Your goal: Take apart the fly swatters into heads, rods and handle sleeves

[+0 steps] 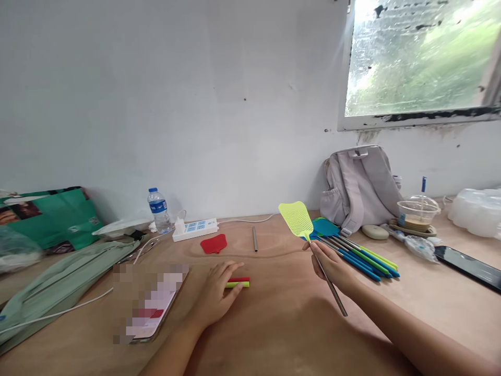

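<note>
My right hand (332,266) is closed around the metal rod of a fly swatter (296,218). The swatter's yellow-green mesh head tilts up to the left, and the bare rod end points down toward me. Low over the table, my left hand (215,292) has its fingers apart, its thumb by a yellow-green handle tube (243,284). Against that tube lies a red handle tube (243,279); my hand hides the left ends of both. Farther back are a red swatter head (213,244) and a loose metal rod (255,239).
Several swatters with blue and green handles (364,261) lie right of my right hand. A phone (160,308) rests at left. Behind stand a power strip (195,228), water bottle (158,210), backpack (362,188) and drink cup (418,213). A dark phone (473,266) lies far right.
</note>
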`<state>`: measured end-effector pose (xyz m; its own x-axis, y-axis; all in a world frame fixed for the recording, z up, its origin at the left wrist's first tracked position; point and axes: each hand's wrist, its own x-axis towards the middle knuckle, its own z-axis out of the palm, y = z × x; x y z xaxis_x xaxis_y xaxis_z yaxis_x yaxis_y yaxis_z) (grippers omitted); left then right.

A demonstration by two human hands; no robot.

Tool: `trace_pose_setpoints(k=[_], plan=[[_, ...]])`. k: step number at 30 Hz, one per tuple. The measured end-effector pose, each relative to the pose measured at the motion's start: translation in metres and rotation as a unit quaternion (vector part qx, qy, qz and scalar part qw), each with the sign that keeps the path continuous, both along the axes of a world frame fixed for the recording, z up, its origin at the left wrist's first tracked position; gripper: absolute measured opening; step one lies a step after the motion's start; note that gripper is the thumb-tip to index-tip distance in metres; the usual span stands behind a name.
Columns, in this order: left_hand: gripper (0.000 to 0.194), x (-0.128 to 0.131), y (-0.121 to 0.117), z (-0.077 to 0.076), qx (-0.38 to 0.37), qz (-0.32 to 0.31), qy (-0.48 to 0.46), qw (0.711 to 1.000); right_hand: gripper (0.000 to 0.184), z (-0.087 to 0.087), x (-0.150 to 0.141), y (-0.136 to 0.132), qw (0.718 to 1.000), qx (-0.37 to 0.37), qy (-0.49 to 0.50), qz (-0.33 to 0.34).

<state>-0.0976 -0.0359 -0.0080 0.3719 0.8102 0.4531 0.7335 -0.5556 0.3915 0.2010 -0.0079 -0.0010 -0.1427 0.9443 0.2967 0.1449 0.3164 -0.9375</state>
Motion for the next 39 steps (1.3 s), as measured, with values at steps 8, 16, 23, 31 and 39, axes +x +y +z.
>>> trace_pose_setpoints(k=[8,16,23,31,39], plan=[[0.085,0.023,-0.014,-0.008,-0.092,-0.168,-0.294,0.936,0.021,0.006,-0.011,-0.028,0.926,0.214,-0.307,0.050],[0.031,0.032,-0.019,0.001,-0.211,-0.104,-0.225,0.945,0.024,-0.009,-0.022,-0.030,0.859,0.254,-0.429,0.115],[0.032,0.029,-0.017,0.009,-0.116,-0.111,-0.062,0.985,0.026,0.000,-0.015,-0.027,0.846,0.233,-0.455,0.150],[0.024,0.036,-0.020,0.009,0.093,-0.202,0.085,0.971,0.026,0.016,-0.001,-0.018,0.861,0.192,-0.401,0.248],[0.026,0.040,-0.025,0.011,0.132,-0.199,0.088,0.967,0.024,0.030,0.004,-0.025,0.861,0.211,-0.401,0.229]])
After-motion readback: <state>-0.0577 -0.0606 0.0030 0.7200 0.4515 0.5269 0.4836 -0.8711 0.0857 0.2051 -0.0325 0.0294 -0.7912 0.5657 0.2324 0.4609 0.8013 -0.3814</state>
